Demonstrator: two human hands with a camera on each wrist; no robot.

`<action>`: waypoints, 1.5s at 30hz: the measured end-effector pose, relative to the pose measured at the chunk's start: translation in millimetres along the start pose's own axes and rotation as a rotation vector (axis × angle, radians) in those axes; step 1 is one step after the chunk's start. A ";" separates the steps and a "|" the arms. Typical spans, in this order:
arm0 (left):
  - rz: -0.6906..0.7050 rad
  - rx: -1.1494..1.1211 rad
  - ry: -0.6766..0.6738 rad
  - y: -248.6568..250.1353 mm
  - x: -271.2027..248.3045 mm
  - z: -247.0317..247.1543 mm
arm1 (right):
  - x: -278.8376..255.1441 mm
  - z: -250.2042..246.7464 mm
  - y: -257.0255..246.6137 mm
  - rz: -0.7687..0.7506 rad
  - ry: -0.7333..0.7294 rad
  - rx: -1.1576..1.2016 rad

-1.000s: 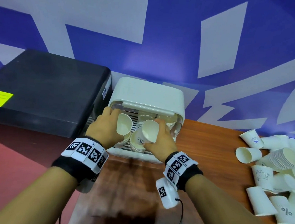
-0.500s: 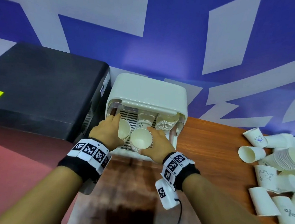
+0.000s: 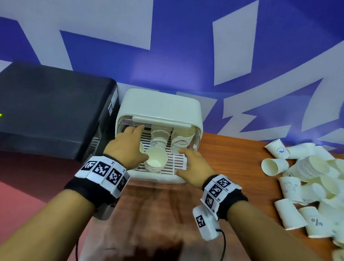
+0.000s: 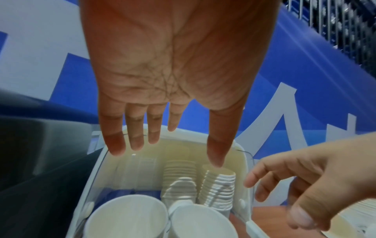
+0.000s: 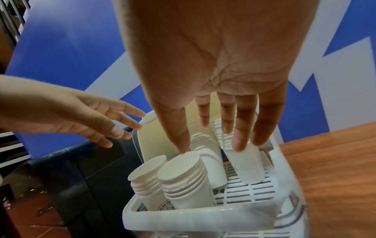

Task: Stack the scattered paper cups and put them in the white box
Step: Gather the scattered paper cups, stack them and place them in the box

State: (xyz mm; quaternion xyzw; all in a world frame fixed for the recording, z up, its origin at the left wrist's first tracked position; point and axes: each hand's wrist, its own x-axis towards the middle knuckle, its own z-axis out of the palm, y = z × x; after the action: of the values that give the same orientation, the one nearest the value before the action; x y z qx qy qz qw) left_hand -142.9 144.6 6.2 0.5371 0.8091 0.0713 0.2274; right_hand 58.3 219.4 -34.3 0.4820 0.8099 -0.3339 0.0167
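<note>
The white box (image 3: pixel 160 106) stands against the blue wall with its front open and a slotted floor inside. Two short cup stacks (image 3: pixel 156 160) (image 5: pixel 185 180) stand upright at its front, and taller stacks (image 3: pixel 181 138) (image 4: pixel 218 190) stand behind them. My left hand (image 3: pixel 127 145) hovers over the box's left side, fingers straight and spread, holding nothing (image 4: pixel 162 145). My right hand (image 3: pixel 193 165) is at the box's right front, fingers straight and empty (image 5: pixel 215 136). A heap of loose paper cups (image 3: pixel 315 182) lies on the wooden table at the right.
A black machine (image 3: pixel 45 108) stands tight against the box's left side. The wooden table (image 3: pixel 236 160) runs from the box to the heap of cups. The blue and white wall is close behind the box.
Both hands have let go of the cup stacks that they held, and these now stand in the box's front. The right hand has drawn back to the right; the left hand has opened above.
</note>
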 end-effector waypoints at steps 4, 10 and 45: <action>0.066 -0.013 0.013 14.7 -9.9 2.4 | -25.0 -9.7 13.7 0.037 0.053 -0.003; 0.127 -0.035 0.061 46.3 -28.7 10.4 | -52.3 -23.0 38.6 0.054 0.066 0.009; 0.146 -0.007 -0.137 364.9 -14.3 165.5 | -132.5 -185.2 351.8 0.185 0.139 0.001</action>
State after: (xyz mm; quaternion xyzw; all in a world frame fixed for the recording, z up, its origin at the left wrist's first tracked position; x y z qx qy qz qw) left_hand 240.6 261.0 -5.1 0.5975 0.7501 0.0536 0.2782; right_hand 462.4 330.5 -28.8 0.5768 0.7609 -0.2970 -0.0089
